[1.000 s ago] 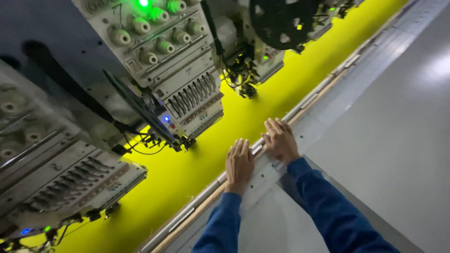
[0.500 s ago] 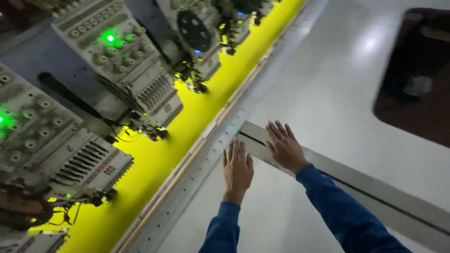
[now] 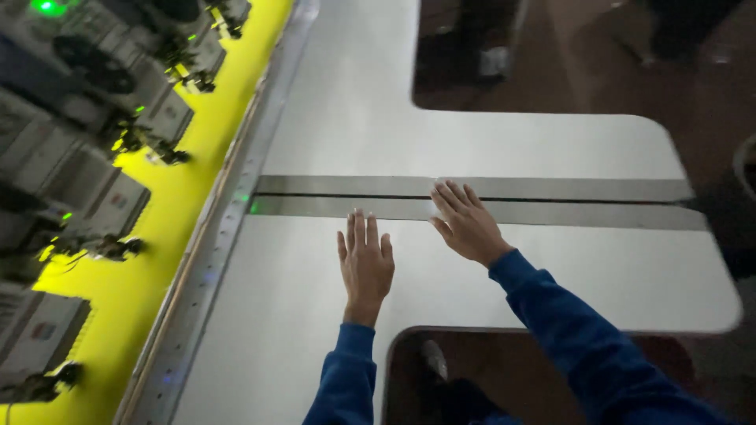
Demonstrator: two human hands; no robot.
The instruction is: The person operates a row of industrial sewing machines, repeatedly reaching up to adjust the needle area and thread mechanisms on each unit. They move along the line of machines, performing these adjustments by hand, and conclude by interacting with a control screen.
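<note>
I see a wide pale grey tabletop filling most of the view, with a rounded extension reaching out to the right. Along its left edge runs a bright yellow fabric sheet under a row of grey embroidery machine heads, with a perforated metal frame rail between fabric and tabletop. A darker grey metal strip with a thin slot crosses the tabletop. My right hand lies flat, fingers spread, fingertips on that strip. My left hand rests palm down just beside it on the pale surface, fingers nearly together, holding nothing. Both blue sleeves show.
</note>
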